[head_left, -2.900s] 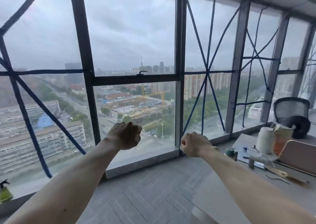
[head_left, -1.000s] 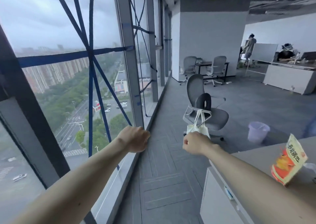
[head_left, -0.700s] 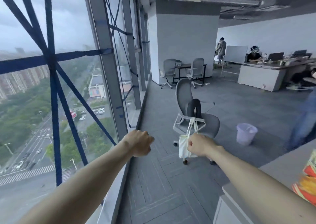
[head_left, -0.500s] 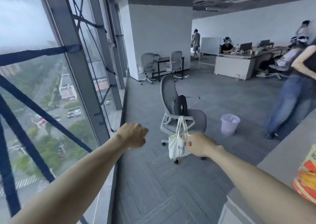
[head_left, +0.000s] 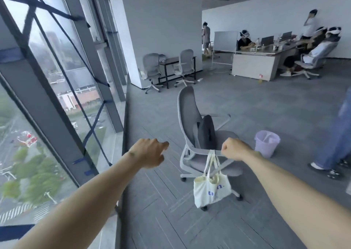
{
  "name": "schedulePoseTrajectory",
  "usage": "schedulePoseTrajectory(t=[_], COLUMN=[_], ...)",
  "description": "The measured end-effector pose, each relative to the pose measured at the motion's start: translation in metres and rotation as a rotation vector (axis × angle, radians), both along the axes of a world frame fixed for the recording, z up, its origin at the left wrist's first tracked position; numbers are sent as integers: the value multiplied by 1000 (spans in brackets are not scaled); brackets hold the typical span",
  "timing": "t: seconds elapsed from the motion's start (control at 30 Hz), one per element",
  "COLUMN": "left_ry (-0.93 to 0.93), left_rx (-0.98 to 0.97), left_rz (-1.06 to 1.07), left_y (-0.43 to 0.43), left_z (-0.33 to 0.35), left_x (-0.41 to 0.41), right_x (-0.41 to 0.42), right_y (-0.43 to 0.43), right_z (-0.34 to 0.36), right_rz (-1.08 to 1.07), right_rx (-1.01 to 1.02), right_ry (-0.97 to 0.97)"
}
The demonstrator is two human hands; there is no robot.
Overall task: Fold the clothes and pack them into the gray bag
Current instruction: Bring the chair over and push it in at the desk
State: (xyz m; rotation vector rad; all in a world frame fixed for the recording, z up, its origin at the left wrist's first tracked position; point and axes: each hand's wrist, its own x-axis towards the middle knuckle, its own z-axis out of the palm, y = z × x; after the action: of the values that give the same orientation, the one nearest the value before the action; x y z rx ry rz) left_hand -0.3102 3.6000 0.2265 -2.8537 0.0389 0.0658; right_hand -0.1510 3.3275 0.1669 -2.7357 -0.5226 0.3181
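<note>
Both bare forearms reach forward at about the same height over a grey carpet-tiled floor (head_left: 152,216). The left hand (head_left: 150,152) is curled into a loose fist with its back turned up, one digit poking out to the right, and nothing shows inside it. The right hand (head_left: 235,149) is balled into a tighter fist, also with nothing visible in its grasp. In this view it overlaps the near armrest of a grey mesh-backed office chair on castors (head_left: 190,112); whether it touches the armrest I cannot tell.

From that same armrest, just left of the right fist, a white cloth tote bag with blue lettering (head_left: 210,190) hangs by its two straps. A dark curved cushion (head_left: 207,133) stands upright on the chair's seat against the backrest. A pale lilac plastic waste bin (head_left: 266,143) sits on the floor to the right of the chair, and a person in blue jeans and dark shoes (head_left: 336,140) stands at the right edge.

On the left runs a tall glass window wall (head_left: 47,74) crossed with dark blue tape. Farther back two more grey chairs flank a small dark table (head_left: 176,59), and several people sit at a long grey desk (head_left: 254,66) beside a whiteboard (head_left: 225,41).

Where the clothes and the gray bag lie cannot be told from this view
</note>
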Motion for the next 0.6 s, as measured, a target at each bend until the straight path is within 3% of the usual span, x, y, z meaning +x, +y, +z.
schedulePoseTrajectory(t=[0.33,0.6], left_ry=[37,79], left_rx=[-1,49], left_rz=[12,-175], left_y=[189,336], left_z=[-19,-25], left_x=[190,374], right_x=[185,322], right_y=[207,328], right_z=[3,5], right_rz=[78,-179], right_rx=[-9,-1], right_ry=[-39,-33])
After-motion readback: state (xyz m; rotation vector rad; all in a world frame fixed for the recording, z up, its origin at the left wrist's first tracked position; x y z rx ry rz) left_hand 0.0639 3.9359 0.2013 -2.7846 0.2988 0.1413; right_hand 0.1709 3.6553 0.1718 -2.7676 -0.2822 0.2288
